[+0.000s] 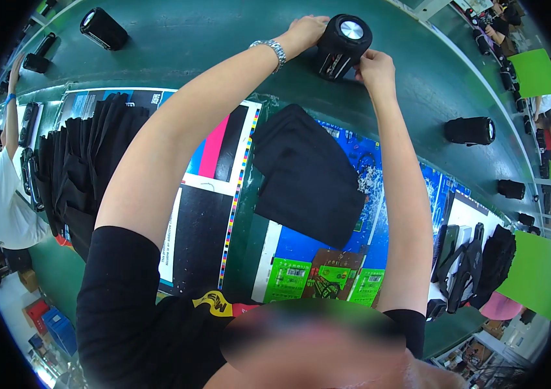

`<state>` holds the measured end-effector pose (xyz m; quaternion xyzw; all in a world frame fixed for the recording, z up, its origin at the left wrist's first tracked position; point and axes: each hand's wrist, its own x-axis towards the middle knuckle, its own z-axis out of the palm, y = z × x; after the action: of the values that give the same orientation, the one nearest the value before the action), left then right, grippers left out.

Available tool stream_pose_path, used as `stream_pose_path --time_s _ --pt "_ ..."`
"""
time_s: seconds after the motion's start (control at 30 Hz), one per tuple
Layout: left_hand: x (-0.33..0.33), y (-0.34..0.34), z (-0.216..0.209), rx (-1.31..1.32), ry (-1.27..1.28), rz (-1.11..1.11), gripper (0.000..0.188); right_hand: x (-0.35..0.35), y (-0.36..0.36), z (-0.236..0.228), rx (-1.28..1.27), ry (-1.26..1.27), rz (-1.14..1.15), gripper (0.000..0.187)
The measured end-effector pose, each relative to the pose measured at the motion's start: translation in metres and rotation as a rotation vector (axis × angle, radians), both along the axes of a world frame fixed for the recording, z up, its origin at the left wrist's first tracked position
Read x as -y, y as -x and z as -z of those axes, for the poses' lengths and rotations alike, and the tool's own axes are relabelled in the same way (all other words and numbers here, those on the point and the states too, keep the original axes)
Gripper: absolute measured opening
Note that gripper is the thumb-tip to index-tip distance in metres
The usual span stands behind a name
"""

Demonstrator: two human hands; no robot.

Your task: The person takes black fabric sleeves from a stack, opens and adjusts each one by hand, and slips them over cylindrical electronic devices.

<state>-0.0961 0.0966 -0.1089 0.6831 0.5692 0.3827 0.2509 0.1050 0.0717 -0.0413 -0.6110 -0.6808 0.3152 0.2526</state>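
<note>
A black cylindrical speaker [336, 58] with a shiny silver round end stands on the green work surface at the top middle, both my arms stretched out to it. My left hand [308, 32], below a metal wristwatch [274, 52], grips its left side, the fingertips partly hidden behind it. On the lower right side, my right hand [377, 68] is closed with thumb and fingers pinched at the speaker's edge; exactly what part lies between them is hidden. Nearer to me, between my forearms, flat pieces of black cloth [311, 178] lie on printed sheets.
More black speakers stand along the green surface: one [104, 29] at upper left, another [470, 131] at right. A stack of black cloth [78, 168] lies beside my left arm. Black items [460, 266] are heaped at right. Another person in a white shirt [10, 204] works at far left.
</note>
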Motion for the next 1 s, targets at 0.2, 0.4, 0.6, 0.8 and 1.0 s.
stream_pose_path --time_s 0.2,0.4,0.6,0.8,1.0 --pt "-0.026 0.004 0.051 1.331 0.033 -0.003 0.052 0.011 0.009 0.011 0.216 -0.134 0.086 0.021" --pt "0.017 -0.046 -0.027 1.006 -0.231 -0.087 0.056 -0.002 -0.023 0.023 0.128 0.025 0.114 0.02" --pt "0.065 -0.081 -0.089 1.15 0.099 0.082 0.064 0.026 -0.024 0.027 -0.182 -0.297 0.064 0.031" --pt "0.122 -0.071 -0.143 1.709 0.19 0.446 0.07 0.131 0.01 -0.051 -1.298 0.146 -0.053 0.049" --pt "0.159 -0.076 -0.171 1.804 0.368 0.456 0.058 0.154 -0.003 -0.074 -1.155 0.373 -0.166 0.05"
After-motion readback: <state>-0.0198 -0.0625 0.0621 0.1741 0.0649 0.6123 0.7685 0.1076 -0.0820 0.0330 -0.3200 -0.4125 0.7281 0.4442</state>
